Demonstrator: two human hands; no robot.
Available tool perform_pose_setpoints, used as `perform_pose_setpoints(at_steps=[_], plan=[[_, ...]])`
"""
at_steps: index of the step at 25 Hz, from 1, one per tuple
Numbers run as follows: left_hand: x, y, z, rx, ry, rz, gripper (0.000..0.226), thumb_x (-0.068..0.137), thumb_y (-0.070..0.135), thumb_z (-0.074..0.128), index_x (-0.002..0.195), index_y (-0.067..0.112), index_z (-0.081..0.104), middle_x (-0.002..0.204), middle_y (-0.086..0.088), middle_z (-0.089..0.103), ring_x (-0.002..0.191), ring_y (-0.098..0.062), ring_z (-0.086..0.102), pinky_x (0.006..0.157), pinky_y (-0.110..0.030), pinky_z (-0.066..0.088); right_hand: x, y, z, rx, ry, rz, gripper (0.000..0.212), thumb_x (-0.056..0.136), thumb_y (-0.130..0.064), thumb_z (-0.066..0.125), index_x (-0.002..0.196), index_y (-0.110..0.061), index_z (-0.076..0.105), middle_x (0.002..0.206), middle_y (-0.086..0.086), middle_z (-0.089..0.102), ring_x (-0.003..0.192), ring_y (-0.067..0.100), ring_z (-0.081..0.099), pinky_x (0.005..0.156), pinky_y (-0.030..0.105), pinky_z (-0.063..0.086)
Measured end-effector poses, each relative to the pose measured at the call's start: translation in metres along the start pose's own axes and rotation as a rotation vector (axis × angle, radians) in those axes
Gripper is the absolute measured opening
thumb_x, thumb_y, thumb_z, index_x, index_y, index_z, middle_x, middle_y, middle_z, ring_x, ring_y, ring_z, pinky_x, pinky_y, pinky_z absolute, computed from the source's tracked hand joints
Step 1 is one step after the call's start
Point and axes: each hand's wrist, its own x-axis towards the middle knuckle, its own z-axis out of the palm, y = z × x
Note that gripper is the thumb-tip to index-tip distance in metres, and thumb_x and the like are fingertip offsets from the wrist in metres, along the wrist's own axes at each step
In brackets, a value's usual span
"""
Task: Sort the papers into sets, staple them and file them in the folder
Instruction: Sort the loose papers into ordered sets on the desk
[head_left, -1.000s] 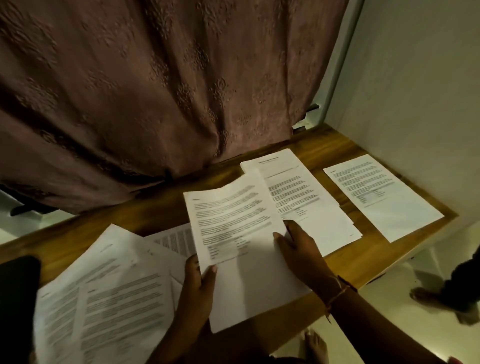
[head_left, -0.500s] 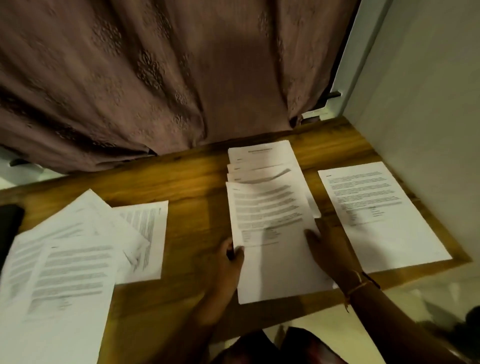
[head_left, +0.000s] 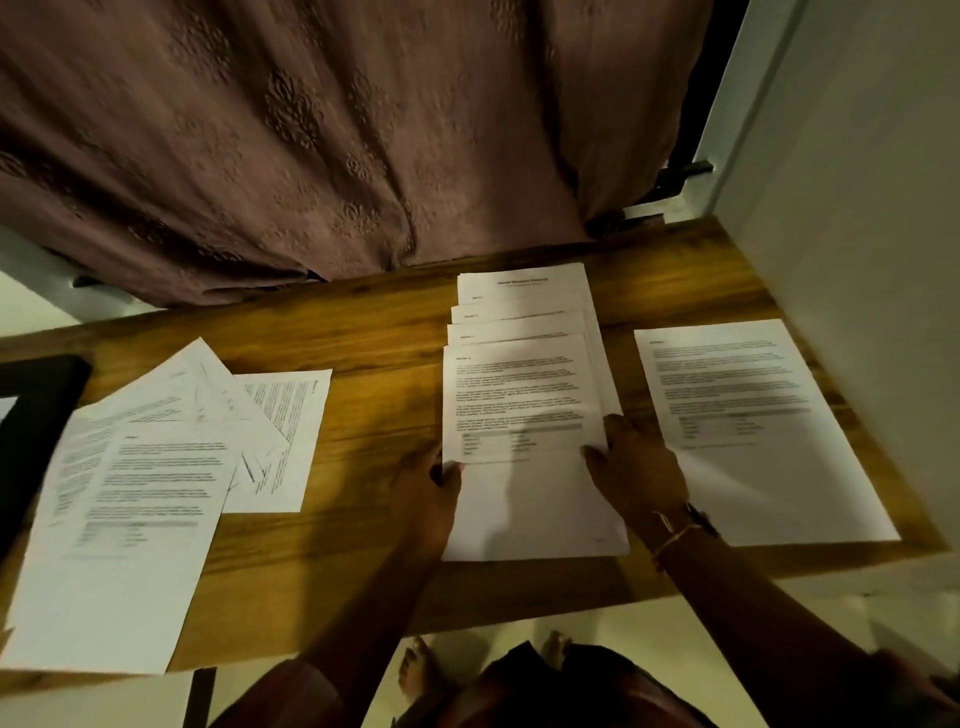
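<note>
Left hand pinches the left edge of the paper stack; right hand presses fingertips on its right edge

A paper stack lies in the middle of the wooden table. The left hand pinches its left edge and the right hand rests on its right edge. 1 sheet lies just to its right, and a messy pile lies far left.

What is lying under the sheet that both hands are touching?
Under the top sheet lie more printed sheets, stepped so only their top strips show. The rest of them, and the wooden table below, is covered.
</note>
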Motion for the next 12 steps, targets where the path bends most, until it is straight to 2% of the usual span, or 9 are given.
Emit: perform_pose_setpoints(at_steps=[3,5,7,9,12], plan=[[-0.006,0.000,0.003,0.116,0.069,0.062,0.036,0.098,0.028,0.063,0.131,0.015,0.060,0.126,-0.007,0.067,0.112,-0.025,0.065,0.095,-0.032,0.048,-0.001,0.007,-0.003,-0.068,0.073,-0.003,0.050,0.090,-0.046,0.064,0.128,-0.016,0.054,0.126,0.010,0.055,0.107,0.032,0.060,0.081,0.044,0.058],[-0.016,0.011,0.007,0.177,0.156,0.164,0.042,0.096,0.029,0.066,0.134,0.015,0.058,0.131,-0.006,0.064,0.117,-0.025,0.062,0.100,-0.037,0.049,-0.001,0.023,-0.015,-0.129,0.205,0.003,0.050,0.088,-0.046,0.065,0.125,-0.013,0.058,0.122,0.014,0.056,0.109,0.035,0.056,0.078,0.043,0.056],[-0.030,0.039,0.020,0.116,0.151,0.284,0.041,0.092,0.025,0.072,0.131,0.016,0.061,0.132,-0.004,0.061,0.115,-0.020,0.062,0.093,-0.032,0.053,0.000,0.053,-0.034,-0.229,0.346,0.072,0.051,0.087,-0.046,0.066,0.121,-0.010,0.058,0.122,0.019,0.057,0.109,0.040,0.054,0.077,0.045,0.053],[-0.044,0.077,0.041,0.004,-0.055,0.358,0.036,0.090,0.021,0.075,0.124,0.020,0.064,0.125,0.002,0.061,0.104,-0.011,0.063,0.080,-0.017,0.053,0.001,0.090,-0.049,-0.276,0.420,0.179,0.055,0.086,-0.046,0.066,0.122,-0.006,0.055,0.127,0.025,0.054,0.113,0.048,0.051,0.082,0.053,0.050],[-0.067,0.134,0.078,-0.108,-0.487,0.248,0.041,0.090,0.023,0.075,0.129,0.021,0.061,0.125,0.007,0.063,0.101,-0.003,0.063,0.071,-0.008,0.049,-0.002,0.135,-0.057,-0.270,0.432,0.303,0.056,0.090,-0.045,0.060,0.125,-0.002,0.053,0.130,0.032,0.050,0.118,0.054,0.047,0.089,0.062,0.045]])
